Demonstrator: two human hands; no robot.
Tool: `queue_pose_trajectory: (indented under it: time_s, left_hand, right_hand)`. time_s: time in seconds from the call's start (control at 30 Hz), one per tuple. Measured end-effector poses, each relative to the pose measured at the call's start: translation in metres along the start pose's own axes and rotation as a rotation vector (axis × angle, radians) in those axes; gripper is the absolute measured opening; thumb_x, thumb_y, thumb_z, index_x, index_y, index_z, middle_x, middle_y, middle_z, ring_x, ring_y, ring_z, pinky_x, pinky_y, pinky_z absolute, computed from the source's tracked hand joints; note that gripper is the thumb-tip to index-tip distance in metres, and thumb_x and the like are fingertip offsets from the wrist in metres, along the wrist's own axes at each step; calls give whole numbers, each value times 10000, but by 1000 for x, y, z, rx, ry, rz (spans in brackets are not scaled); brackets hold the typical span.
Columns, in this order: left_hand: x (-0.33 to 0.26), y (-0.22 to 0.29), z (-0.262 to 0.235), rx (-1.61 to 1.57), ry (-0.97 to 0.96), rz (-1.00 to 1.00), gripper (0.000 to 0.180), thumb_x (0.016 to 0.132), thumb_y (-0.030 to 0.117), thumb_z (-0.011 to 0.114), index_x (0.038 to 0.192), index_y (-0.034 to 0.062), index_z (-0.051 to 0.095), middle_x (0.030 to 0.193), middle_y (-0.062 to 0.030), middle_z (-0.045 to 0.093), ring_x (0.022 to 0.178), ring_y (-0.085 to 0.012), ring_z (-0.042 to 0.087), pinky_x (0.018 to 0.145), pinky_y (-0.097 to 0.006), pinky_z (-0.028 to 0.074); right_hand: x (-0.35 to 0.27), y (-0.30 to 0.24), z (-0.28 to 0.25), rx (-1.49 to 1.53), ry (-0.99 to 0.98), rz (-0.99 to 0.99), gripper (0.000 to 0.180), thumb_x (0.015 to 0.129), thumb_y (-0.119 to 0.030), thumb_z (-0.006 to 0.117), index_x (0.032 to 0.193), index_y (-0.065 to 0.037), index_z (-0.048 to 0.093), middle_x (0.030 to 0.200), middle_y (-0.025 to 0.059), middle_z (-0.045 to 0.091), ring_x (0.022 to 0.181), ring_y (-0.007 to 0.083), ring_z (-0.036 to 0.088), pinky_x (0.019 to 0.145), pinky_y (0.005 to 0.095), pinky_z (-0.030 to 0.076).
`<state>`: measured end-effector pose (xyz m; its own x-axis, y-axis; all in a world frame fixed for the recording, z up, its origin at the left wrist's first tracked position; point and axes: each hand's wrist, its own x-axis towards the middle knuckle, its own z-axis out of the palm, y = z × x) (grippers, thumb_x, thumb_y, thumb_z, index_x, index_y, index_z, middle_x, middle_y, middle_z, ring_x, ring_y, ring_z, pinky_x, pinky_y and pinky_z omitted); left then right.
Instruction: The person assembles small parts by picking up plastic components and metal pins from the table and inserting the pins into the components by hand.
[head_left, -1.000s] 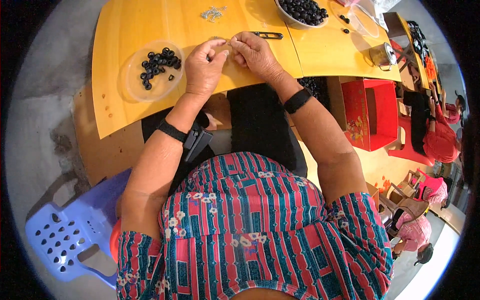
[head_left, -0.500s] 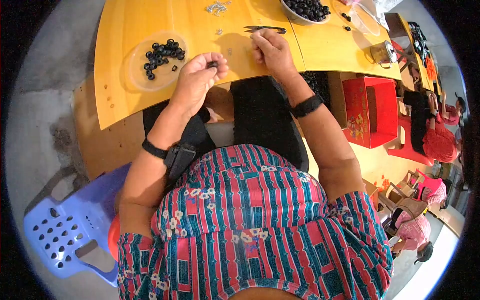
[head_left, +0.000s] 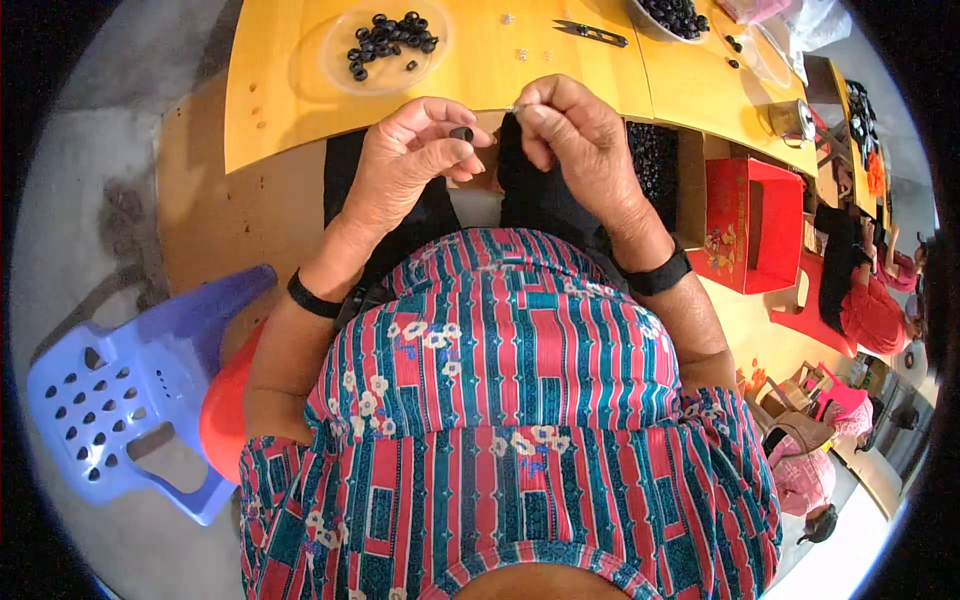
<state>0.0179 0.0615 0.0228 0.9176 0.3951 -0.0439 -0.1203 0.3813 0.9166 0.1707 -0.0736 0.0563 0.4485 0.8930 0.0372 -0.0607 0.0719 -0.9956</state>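
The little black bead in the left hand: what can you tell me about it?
The black bead is small, dark and roundish, perhaps ring-shaped like those in the clear round dish on the yellow table; its material cannot be told. It is pinched between the thumb and fingertips of the left hand, held over the lap near the table edge. The right hand is close beside it, pinching something thin and pale, and does not touch the bead.

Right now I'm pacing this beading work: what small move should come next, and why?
Probably bring the left hand toward the right hand so the black bead meets the needle tip. The bead is pinched at the fingertips, the thin needle points toward it, and a small gap remains between them.
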Motion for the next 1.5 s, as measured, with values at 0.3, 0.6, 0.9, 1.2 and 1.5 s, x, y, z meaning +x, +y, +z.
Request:
queue_pose_trajectory:
  time_s: [0.3,0.6,0.9,1.2,1.5]
  left_hand:
    - [-3,-6,1,-52,108,200,252,755,-27,697,977,20,587,881,-14,602,814,-66,557,733,-191,476]
    - [-2,-18,8,-109,114,159,247,752,-30,691,981,20,615,925,-2,607,828,-68,534,761,-200,460]
    - [-3,-18,6,-81,153,123,242,791,-5,654,1031,-1,622,939,-15,621,830,-67,549,792,-203,462]
    - [-4,-16,8,142,164,240,312,800,-48,618,1103,11,578,1011,-21,594,905,-77,543,819,-216,467]
    - [-5,-28,6,15,164,171,369,832,-28,594,1196,14,549,1060,-31,582,970,-106,540,888,-253,462]
  right_hand:
    - [-4,2,21,-222,-90,-121,78,902,-93,543,891,-17,532,608,-1,509,525,57,487,490,211,418]
    - [-4,6,21,-298,-48,-92,73,894,-81,550,896,-8,543,624,25,540,531,66,509,491,224,431]
    - [-2,20,15,-382,-26,-140,93,870,-99,577,878,-8,561,658,62,576,532,108,540,509,248,454]
    - [-1,13,18,-539,-11,-135,91,843,-100,597,865,-13,578,667,98,587,526,146,561,516,276,468]
    - [2,18,18,-511,-16,-115,105,849,-109,600,857,-6,581,643,89,585,505,120,547,490,264,456]
